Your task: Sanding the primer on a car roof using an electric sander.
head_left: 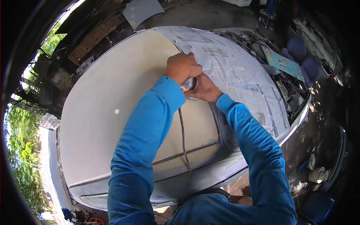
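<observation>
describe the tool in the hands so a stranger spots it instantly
On the car's pale roof, go to the edge of the newspaper sheets. There the left hand and right hand clasp a mostly hidden tool, its dark side standing out from the pale paper.

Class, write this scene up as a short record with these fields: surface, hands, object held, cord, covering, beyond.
Surface: pale vehicle roof
Left hand: closed over the top of a tool, its fingers mostly hidden
Right hand: on the same tool, from the right
Object held: small tool, largely hidden
Cord: dark cord, running over the roof toward the wearer
Covering: newspaper sheets, right of the hands
Beyond: exposed engine bay
</observation>
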Demonstrator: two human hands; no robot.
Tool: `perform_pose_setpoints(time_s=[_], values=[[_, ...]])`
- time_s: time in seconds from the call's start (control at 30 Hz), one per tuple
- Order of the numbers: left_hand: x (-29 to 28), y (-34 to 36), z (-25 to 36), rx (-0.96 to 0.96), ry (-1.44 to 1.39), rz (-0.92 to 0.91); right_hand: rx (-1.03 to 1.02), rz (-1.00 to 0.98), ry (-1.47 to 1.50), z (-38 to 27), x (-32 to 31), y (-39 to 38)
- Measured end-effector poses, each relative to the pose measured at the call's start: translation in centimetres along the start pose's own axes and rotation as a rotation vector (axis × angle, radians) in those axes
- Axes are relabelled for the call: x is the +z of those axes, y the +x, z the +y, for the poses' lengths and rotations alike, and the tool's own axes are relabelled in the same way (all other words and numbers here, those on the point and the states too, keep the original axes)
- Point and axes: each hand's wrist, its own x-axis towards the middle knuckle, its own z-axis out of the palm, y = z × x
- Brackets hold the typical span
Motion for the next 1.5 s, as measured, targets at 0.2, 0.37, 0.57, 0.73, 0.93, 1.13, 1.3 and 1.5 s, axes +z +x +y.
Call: perform_pose_setpoints(time_s=[0.2,0.37,0.57,0.73,0.93,1.13,1.3,1.5], values=[[0.8,-4.8,-0.6,0.086,-0.14,0.01,0.095,-0.094,0.388,-2.5,0.8,-1.7],[2.8,-9.2,1.1,0.166,-0.119,0.137,0.027,-0.074,0.236,-2.6,1.3,-5.8],[4.1,-14.4,1.8,0.259,-0.142,0.282,0.09,-0.079,-0.007,-3.4,3.2,-10.1],[4.5,-18.4,0.0,0.254,-0.193,0.339,0.178,0.133,0.036,-10.2,6.3,-10.8],[4.8,-23.7,-5.3,0.111,-0.267,0.417,0.06,0.016,-0.182,-14.2,11.9,-9.5],[6.6,-23.5,-4.8,0.053,-0.305,0.606,0.0,0.204,0.22,-13.5,14.2,-10.6],[6.7,-22.2,-3.3,0.013,-0.317,0.743,0.152,0.225,0.883,-9.2,13.3,-9.5],[2.5,-36.6,-1.0,0.893,-0.987,0.47,0.182,0.165,0.717,-3.5,7.7,-9.4]])
